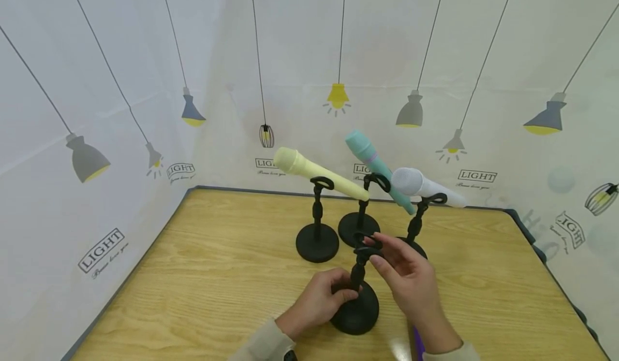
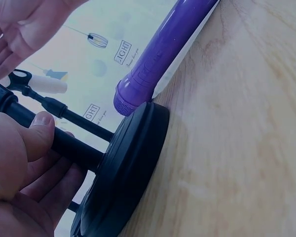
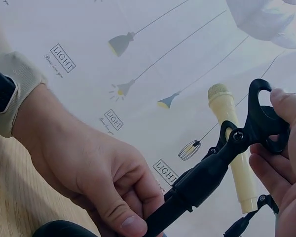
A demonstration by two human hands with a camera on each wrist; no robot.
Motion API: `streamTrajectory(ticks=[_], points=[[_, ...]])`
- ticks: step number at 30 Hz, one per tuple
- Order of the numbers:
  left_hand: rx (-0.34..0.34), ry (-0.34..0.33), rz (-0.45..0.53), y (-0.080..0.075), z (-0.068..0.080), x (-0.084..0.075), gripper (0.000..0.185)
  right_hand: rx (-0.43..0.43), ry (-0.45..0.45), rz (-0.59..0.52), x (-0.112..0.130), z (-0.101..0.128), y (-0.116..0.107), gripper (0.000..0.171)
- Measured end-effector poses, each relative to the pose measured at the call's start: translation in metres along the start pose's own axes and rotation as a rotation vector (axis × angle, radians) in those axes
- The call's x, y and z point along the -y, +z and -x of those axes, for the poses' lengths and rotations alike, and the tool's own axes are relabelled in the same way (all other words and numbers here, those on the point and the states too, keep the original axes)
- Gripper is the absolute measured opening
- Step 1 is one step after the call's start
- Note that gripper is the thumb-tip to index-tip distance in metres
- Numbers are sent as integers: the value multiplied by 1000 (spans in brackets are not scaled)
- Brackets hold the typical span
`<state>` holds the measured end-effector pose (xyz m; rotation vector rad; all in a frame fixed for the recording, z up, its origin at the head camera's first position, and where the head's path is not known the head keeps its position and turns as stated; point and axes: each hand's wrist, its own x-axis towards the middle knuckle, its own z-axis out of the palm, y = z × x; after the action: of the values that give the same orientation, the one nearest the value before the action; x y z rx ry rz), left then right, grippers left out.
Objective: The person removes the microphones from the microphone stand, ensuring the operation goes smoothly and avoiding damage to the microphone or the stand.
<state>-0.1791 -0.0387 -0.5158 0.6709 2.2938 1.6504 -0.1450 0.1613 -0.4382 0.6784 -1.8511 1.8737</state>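
Note:
A black desktop microphone stand (image 1: 360,317) stands upright on the table close in front of me. My left hand (image 1: 314,303) grips its pole low down, just above the round base, thumb on the near side. Around the microphone clip (image 3: 260,121) at the stand's top, my right hand (image 1: 415,281) pinches with its thumb and fingers. The clip has no microphone in it. A purple microphone (image 2: 160,54) lies on the table to the right of the base, its head close to the base's edge in the left wrist view; the right forearm mostly hides it in the head view.
Behind stand several more black stands holding microphones: a yellow one (image 1: 321,175), a teal one (image 1: 382,170) and a white one (image 1: 425,185). The wooden table (image 1: 208,253) ends at a wall covering (image 1: 300,44) printed with lamps.

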Motion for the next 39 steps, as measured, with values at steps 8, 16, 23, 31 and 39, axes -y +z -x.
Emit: streamTrajectory(ticks=[8, 16, 23, 31, 39], points=[[-3, 12, -9, 0, 0, 1, 17, -1, -24, 8, -1, 0, 0, 40], [3, 2, -2, -1, 1, 0, 17, -4, -19, -5, -1, 1, 1, 40], [3, -4, -6, -2, 1, 0, 17, 3, 3, -7, 0, 1, 1, 42], [-12, 1, -32, -6, 3, 1, 16, 16, 61, 48, 1, 0, 2, 42], [-54, -24, -41, -18, 10, 4, 17, 80, 110, 104, -5, -2, 8, 46]])
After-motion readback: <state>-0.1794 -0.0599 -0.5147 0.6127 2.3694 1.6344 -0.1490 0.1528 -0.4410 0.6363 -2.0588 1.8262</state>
